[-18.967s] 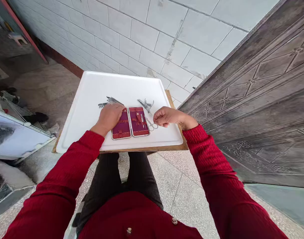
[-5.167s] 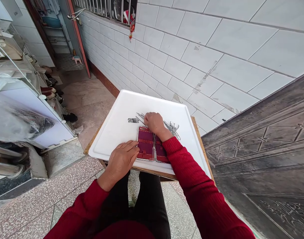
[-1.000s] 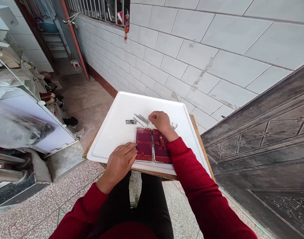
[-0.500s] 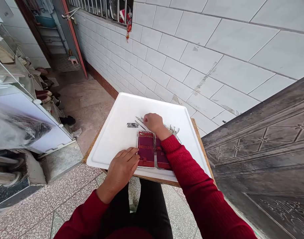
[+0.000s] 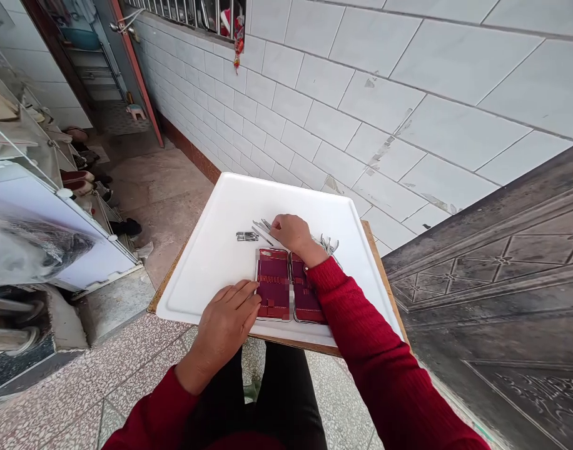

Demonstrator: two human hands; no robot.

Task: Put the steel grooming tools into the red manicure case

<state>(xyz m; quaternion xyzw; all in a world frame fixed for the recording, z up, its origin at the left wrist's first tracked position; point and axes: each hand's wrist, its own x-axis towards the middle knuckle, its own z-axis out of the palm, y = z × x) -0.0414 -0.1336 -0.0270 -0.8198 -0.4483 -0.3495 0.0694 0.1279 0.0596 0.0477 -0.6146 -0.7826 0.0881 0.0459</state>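
A dark red manicure case (image 5: 273, 299) lies opened flat at the near side of the white tray (image 5: 199, 256), its inner loops showing. My left hand (image 5: 228, 315) rests with fingers stretched out against the case's left edge. Beyond the case, my right hand (image 5: 293, 234) is closed, fingertips bent down at the thin metal tools (image 5: 264, 235); whatever it grips is hidden. Nail clippers (image 5: 247, 236) lie left of those tools. Metal plier-like nippers (image 5: 330, 245) show partly behind my right wrist. My right forearm covers part of the case's right half.
Under the tray is a wooden-edged table (image 5: 161, 294) right in front of my legs. A tiled wall (image 5: 314, 125) stands behind it, a dark patterned door (image 5: 493, 287) to the right. On the left are a shoe rack (image 5: 87, 181) and a plastic-covered white cabinet (image 5: 56, 219).
The view has shifted slightly. Both hands keep nearly the same places, the right one still closed by the thin tools and the left one at the case's edge.
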